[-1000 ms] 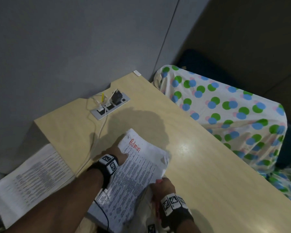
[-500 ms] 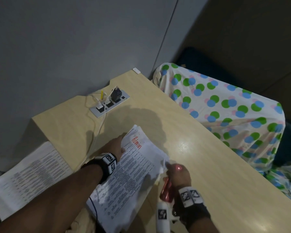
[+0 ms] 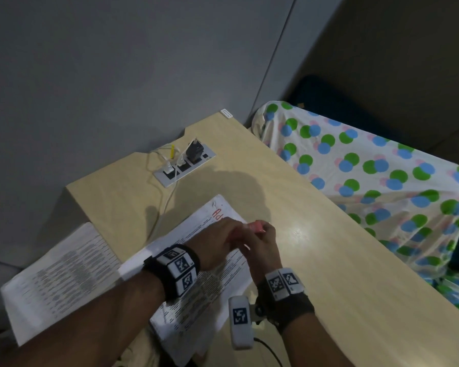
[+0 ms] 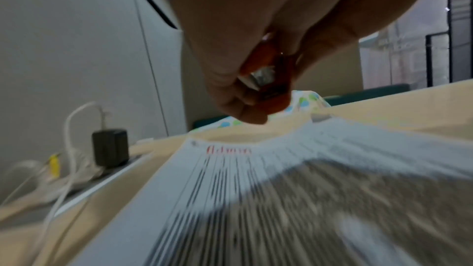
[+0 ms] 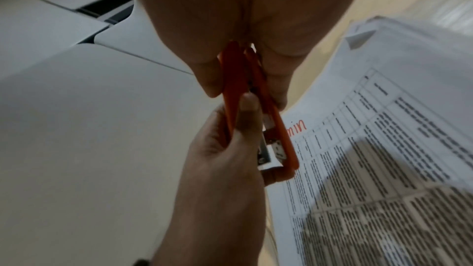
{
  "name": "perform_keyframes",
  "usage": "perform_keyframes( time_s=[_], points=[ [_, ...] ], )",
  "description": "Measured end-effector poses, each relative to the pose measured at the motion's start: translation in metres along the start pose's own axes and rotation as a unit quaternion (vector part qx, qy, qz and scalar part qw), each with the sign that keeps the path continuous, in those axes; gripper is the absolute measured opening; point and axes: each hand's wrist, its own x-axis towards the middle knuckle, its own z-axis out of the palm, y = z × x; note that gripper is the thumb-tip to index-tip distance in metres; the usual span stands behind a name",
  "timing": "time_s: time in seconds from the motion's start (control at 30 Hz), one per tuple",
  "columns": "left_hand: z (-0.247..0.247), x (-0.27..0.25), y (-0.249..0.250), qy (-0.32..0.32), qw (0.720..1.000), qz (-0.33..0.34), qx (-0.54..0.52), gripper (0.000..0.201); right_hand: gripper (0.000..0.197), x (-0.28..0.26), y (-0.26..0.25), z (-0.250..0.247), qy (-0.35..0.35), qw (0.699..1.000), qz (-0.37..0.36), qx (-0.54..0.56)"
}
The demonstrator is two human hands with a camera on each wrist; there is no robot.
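A red-orange stapler [image 3: 255, 226] is held above a stack of printed sheets [image 3: 191, 234] headed "Admin" in red. My right hand [image 3: 265, 234] grips the stapler's rear part [image 5: 235, 72]. My left hand [image 3: 223, 234] pinches its front end, a finger lying along the upper arm [image 5: 249, 112]. The jaws stand apart, with the metal staple channel [image 5: 271, 149] showing between them. In the left wrist view the stapler [image 4: 271, 80] hangs a little above the sheets' top edge [image 4: 230, 150]. The sheets lie flat on the wooden table [image 3: 329, 260].
A second printed stack [image 3: 59, 282] lies beyond the table's left edge. A socket panel [image 3: 184, 165] with a black adapter [image 3: 194, 152] and white cables [image 3: 167, 197] sits at the back. A dotted cloth [image 3: 382, 186] covers something to the table's right.
My right hand has brought the stapler up from the near edge to above the sheets. My left hand has left the paper and taken hold of the stapler's front.
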Motion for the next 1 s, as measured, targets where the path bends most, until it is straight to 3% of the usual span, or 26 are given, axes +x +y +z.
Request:
perform_keyframes(
  time_s=[0.07,0.17,0.3,0.37,0.47,0.7,0.83,0.93,1.0],
  points=[
    [-0.004,-0.004,-0.007,0.029,0.999,-0.013,-0.004,0.025,0.042,0.001,0.004,0.006,-0.032,0.999,0.004,-0.026],
    [-0.014,-0.003,-0.031,0.131,0.984,-0.068,0.098,0.029,0.039,0.001,0.002,0.001,-0.087,0.984,-0.027,-0.153],
    [-0.037,0.006,-0.071,0.228,0.941,-0.153,0.200,0.023,0.031,-0.006,0.003,-0.034,-0.044,0.983,-0.061,-0.170],
    [-0.044,0.009,-0.090,0.228,0.928,-0.191,0.226,0.027,0.023,-0.010,0.012,-0.058,-0.017,0.989,-0.045,-0.137],
    [-0.039,0.013,-0.107,0.186,0.931,-0.223,0.222,0.031,0.015,-0.017,0.033,-0.096,0.013,0.986,-0.035,-0.163],
    [-0.032,0.014,-0.111,0.205,0.922,-0.224,0.241,0.026,0.016,-0.032,0.106,-0.197,0.106,0.956,0.017,-0.272],
    [-0.026,0.007,-0.083,0.278,0.905,-0.171,0.272,0.031,0.024,-0.053,0.129,-0.237,0.163,0.953,0.024,-0.253],
    [0.008,-0.003,-0.052,0.268,0.939,-0.077,0.203,0.033,0.016,-0.073,0.130,-0.256,0.206,0.948,-0.009,-0.244],
    [0.053,-0.022,-0.033,0.171,0.979,-0.018,0.108,0.029,0.012,-0.086,0.135,-0.272,0.222,0.941,-0.013,-0.254]
  ],
)
